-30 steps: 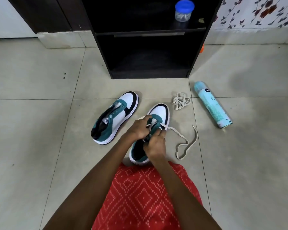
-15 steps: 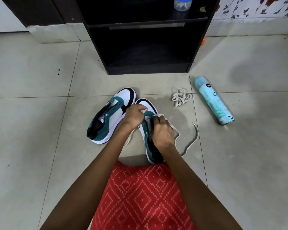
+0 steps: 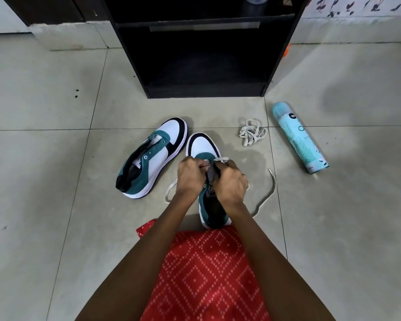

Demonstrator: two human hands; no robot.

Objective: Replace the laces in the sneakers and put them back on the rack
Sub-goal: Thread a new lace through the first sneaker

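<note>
The near sneaker (image 3: 203, 147) stands on the tiled floor (image 3: 56, 181) with its white toe pointing to 12 o'clock, and both hands are over its eyelet part. The left hand (image 3: 190, 179) has the fingers curled and grips the sneaker at the eyelet row. The right hand (image 3: 229, 184), touching it at 3 o'clock, pinches the lace (image 3: 267, 198) just above the tongue. One end of this lace runs out on the floor at 4 o'clock of the hands, and a loop comes out at 8 o'clock under the left wrist. The second sneaker (image 3: 153, 158) lies just beside, at 10 o'clock. A bundled spare lace (image 3: 251, 134) lies at 1 o'clock, a spray can (image 3: 299, 140) at 2 o'clock. The black rack (image 3: 206, 54) is at 12 o'clock, well apart.
</note>
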